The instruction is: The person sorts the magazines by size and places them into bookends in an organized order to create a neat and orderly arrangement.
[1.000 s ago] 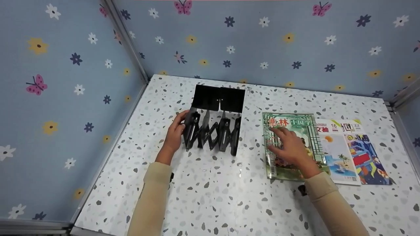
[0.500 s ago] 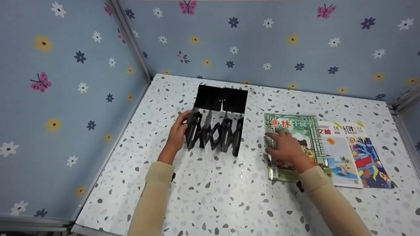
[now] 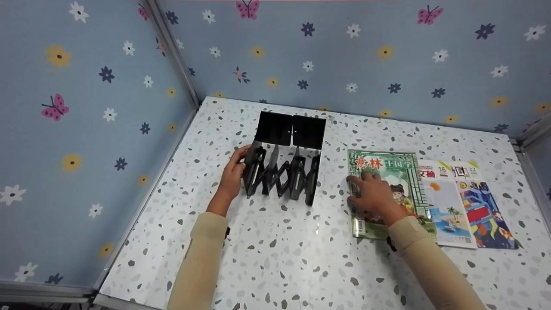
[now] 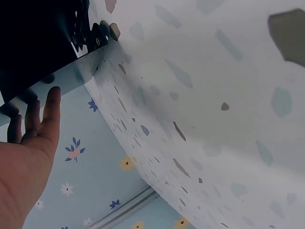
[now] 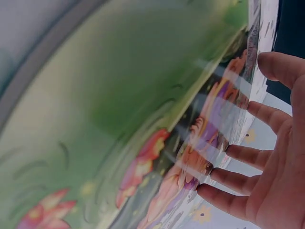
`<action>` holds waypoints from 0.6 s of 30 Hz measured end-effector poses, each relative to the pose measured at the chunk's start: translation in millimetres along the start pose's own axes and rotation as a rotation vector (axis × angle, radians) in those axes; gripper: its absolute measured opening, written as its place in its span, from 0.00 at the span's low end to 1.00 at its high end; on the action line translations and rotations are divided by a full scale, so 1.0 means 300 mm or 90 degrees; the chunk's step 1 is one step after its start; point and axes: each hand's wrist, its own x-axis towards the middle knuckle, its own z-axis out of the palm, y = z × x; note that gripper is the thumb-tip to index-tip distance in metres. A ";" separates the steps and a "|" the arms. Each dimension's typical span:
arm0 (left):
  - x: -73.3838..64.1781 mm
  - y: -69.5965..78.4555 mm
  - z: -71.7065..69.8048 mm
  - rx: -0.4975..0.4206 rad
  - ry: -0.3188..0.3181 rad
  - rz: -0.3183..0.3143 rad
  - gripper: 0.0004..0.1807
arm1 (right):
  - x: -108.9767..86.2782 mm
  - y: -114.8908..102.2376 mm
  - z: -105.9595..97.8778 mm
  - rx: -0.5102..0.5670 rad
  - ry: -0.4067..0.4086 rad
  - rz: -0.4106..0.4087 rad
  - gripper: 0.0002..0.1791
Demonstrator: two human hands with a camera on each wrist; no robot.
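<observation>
A black expandable bookend (image 3: 280,175) with zigzag scissor links stands on the table, its two flat plates at the back. My left hand (image 3: 233,175) is at its left side; in the left wrist view the extended fingers (image 4: 51,106) touch the outer face of the side panel (image 4: 71,76). To the right lies a green-covered magazine (image 3: 404,172) with a cartoon figure. Over its left half is my right hand (image 3: 373,194), with thumb and forefinger near the left edge. The right wrist view shows spread fingers (image 5: 228,200) with their tips at the glossy cover (image 5: 138,119).
Two more magazines, one with a beach picture (image 3: 447,211) and one with a colourful night scene (image 3: 484,213), lie overlapped to the right of the green one. The speckled white table (image 3: 275,258) meets flower-patterned panels (image 3: 327,56) at the back and left.
My right hand has shifted slightly left and down over the green magazine, towards its left edge. The left hand stays at the bookend, and the whole head view has moved a little.
</observation>
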 end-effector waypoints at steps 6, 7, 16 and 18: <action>0.004 -0.005 0.006 -0.008 -0.002 0.000 0.29 | 0.012 -0.010 -0.001 -0.003 -0.005 0.013 0.36; 0.004 -0.004 0.007 -0.009 -0.003 0.002 0.28 | 0.014 -0.011 -0.001 -0.002 -0.003 0.014 0.36; -0.003 0.010 0.015 -0.005 -0.001 0.015 0.28 | 0.025 -0.012 0.004 -0.015 -0.006 0.020 0.37; -0.003 0.012 0.018 -0.010 0.001 0.018 0.28 | 0.024 -0.010 0.003 -0.014 -0.006 0.020 0.37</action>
